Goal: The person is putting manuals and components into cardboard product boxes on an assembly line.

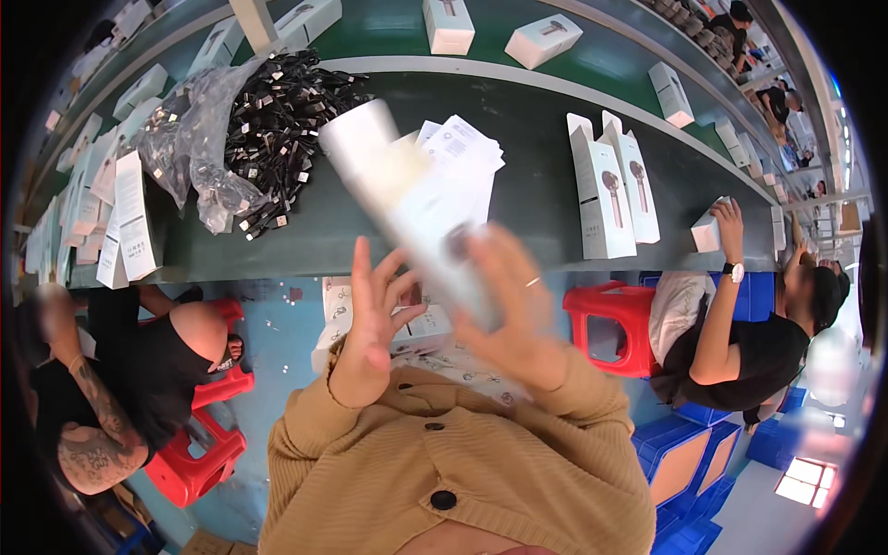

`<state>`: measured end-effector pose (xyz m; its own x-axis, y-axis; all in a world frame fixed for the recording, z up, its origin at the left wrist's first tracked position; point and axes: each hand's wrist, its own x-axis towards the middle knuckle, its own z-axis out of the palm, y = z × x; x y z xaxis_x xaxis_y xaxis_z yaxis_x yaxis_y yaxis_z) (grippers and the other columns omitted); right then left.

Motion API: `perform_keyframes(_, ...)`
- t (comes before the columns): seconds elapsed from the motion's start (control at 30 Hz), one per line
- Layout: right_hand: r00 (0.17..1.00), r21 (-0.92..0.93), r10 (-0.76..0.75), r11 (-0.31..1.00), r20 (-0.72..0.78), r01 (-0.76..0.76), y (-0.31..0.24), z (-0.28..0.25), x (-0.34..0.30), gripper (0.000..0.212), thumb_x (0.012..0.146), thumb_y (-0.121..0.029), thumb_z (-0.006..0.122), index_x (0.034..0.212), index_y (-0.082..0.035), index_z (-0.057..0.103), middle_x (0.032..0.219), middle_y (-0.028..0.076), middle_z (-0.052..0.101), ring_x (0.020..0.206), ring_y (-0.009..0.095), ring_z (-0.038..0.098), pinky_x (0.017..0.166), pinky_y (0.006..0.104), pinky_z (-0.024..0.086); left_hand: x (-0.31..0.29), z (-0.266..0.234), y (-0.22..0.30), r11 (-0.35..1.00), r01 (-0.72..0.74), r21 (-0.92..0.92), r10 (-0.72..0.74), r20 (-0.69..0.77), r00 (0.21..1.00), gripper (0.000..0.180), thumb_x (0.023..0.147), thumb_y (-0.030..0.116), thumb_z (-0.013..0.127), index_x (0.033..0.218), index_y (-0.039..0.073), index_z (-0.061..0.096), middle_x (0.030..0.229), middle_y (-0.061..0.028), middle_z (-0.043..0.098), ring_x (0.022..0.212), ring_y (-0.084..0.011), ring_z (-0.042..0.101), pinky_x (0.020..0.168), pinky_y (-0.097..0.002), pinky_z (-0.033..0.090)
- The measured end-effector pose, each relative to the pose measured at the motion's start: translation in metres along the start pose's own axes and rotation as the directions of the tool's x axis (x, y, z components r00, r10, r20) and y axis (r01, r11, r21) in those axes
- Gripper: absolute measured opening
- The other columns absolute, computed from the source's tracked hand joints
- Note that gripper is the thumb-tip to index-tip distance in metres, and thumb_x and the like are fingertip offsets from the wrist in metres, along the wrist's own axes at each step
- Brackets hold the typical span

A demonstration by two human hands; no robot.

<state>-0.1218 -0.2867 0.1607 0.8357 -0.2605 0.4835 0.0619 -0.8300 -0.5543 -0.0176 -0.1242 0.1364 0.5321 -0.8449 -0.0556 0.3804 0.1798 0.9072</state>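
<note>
A long white carton (pixel 421 222), smeared by motion, slants in front of me above the table's near edge. My right hand (pixel 518 314) grips its lower right side, thumb and fingers around it. A dark round picture is printed near that end, and a cream-coloured patch shows farther up. My left hand (pixel 370 319) is beside the carton's lower left side, fingers spread; whether a fingertip touches it I cannot tell. Behind the carton, folded white leaflets (pixel 467 153) lie in a loose stack, partly covered by it.
Black USB cables (pixel 282 116) lie heaped by a clear plastic bag (pixel 194 139). Two upright cartons with raised flaps (pixel 606 199) stand right. More cartons (pixel 129 222) crowd the left. Co-workers sit both sides; one hand (pixel 728 222) holds a carton. A red stool (pixel 606 324) stands right.
</note>
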Motion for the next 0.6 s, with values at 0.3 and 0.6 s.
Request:
perform_keyframes(0.3, 0.935, -0.720, 0.258, 0.598, -0.243, -0.352, 0.115, -0.058, -0.011, 0.058, 0.074, -0.019, 0.070, 0.129, -0.010, 0.053, 0.122, 0.022, 0.055, 0.109, 0.037, 0.055, 0.086, 0.0424, 0.049, -0.034, -0.075, 0.019, 0.928, -0.153, 0.340, 0.278, -0.357, 0.892, 0.089, 0.079, 0.034, 0.073, 0.147, 0.006, 0.022, 0.146, -0.0152, 0.032, 0.130, -0.0287, 0.040, 0.099, -0.0373, 0.038)
perform_keyframes(0.6, 0.837, -0.850, 0.366, 0.184, -0.407, -0.494, 0.174, -0.125, -0.012, 0.044, 0.083, -0.025, 0.064, 0.123, -0.009, 0.057, 0.117, 0.015, 0.060, 0.104, 0.037, 0.057, 0.085, 0.0455, 0.047, -0.068, -0.225, 0.067, 0.577, 0.059, 0.814, 0.724, -0.544, 0.424, 0.068, 0.079, 0.010, 0.076, 0.136, 0.000, 0.040, 0.130, -0.0116, 0.046, 0.099, -0.0144, 0.051, 0.080, -0.0254, 0.044)
